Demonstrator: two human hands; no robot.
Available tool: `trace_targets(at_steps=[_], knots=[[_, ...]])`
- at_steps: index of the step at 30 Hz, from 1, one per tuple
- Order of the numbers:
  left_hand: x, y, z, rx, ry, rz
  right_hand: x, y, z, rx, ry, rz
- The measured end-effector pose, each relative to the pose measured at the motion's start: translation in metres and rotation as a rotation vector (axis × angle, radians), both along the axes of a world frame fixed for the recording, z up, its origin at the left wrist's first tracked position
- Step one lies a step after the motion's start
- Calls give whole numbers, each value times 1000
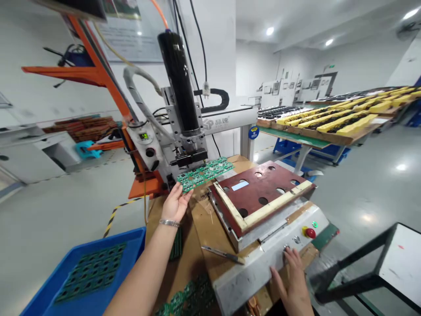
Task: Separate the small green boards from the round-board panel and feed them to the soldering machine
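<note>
My left hand (176,202), with a metal watch band at the wrist, grips the near end of a long green circuit board panel (205,173). The panel's far end lies below the head of a machine with a black cylinder (179,83). My right hand (292,276) rests at the front of the grey control box (243,274), fingers apart, a fingertip at a round button (286,249). Between the hands is a reddish-brown fixture plate (253,186) with round holes and cream strips along two edges. A utility knife (223,254) lies before it.
At lower left, a blue bin (138,243) contains green circuit boards (92,272). More boards (194,298) lie by the bench's near edge. A red emergency stop button (309,232) sits right on the box. A black-framed stool (399,263) stands at right.
</note>
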State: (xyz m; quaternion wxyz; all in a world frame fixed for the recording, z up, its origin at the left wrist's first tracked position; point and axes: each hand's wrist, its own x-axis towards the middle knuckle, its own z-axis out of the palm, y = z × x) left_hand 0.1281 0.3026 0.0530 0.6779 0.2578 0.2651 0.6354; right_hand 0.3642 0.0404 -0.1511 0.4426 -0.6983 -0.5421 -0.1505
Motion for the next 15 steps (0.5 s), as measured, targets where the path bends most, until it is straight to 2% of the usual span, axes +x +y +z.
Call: trace_targets(at_steps=[9,15], knots=[[1,-2,2,-11,14,-8,-2,1,0,4,9,-10],[-7,-3,-4,-20,12,16,-3,0,0,2,8,-13]])
